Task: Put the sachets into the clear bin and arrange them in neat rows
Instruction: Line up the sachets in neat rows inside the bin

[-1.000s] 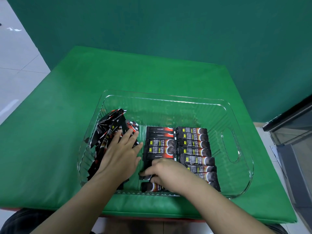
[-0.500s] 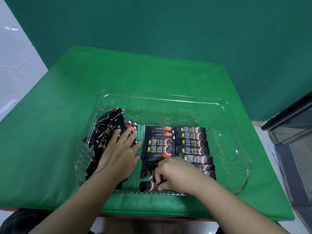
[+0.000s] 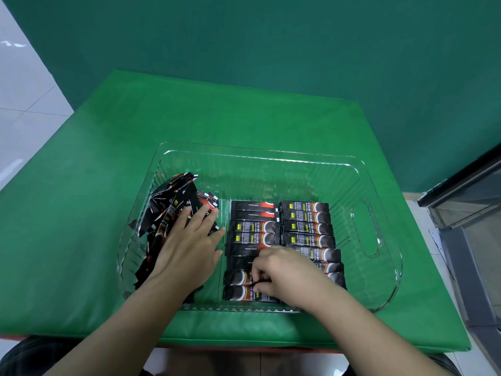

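The left hand (image 3: 187, 253) lies flat, fingers spread, pressing on the loose pile of sachets (image 3: 173, 210) at the left of the clear bin (image 3: 379, 280); the right hand (image 3: 287, 278) curls, pinching a sachet (image 3: 241, 278) near the front of two neat rows (image 3: 282, 226). The bin sits on the green desk (image 3: 81, 213).

I see black sachets (image 3: 306, 225) with red and yellow print, a clear bin (image 3: 379, 267), a green table cover (image 3: 81, 213).
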`<state>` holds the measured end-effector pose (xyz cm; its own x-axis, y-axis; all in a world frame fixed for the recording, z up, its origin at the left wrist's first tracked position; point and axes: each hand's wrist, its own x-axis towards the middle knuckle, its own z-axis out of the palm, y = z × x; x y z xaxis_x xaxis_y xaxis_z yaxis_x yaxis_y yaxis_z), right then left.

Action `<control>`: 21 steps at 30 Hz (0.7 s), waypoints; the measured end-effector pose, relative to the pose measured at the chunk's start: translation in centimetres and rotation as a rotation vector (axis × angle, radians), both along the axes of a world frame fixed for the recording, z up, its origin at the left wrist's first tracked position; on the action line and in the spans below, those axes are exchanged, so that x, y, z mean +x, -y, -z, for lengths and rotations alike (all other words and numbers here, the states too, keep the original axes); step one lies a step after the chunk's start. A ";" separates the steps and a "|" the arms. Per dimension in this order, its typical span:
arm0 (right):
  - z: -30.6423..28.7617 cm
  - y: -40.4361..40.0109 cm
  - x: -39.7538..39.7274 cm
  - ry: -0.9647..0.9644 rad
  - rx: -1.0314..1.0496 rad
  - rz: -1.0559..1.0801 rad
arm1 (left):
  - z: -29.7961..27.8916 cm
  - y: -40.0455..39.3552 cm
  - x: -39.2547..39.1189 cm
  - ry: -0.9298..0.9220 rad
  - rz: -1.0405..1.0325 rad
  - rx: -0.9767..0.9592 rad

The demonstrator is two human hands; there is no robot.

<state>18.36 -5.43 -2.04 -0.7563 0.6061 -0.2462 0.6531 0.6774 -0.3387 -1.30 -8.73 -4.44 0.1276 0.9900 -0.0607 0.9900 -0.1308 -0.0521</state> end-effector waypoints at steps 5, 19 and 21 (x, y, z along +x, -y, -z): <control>-0.1 -0.3 0.3 0.030 0.099 0.056 | 0.2 0.0 -0.1 0.015 0.003 0.029; 0.2 -2.2 -1.7 -0.059 0.056 0.149 | -0.2 0.1 0.2 -0.034 -0.005 0.081; 0.2 -3.2 -2.7 -0.094 0.028 0.197 | 0.2 0.1 0.0 -0.062 -0.002 0.088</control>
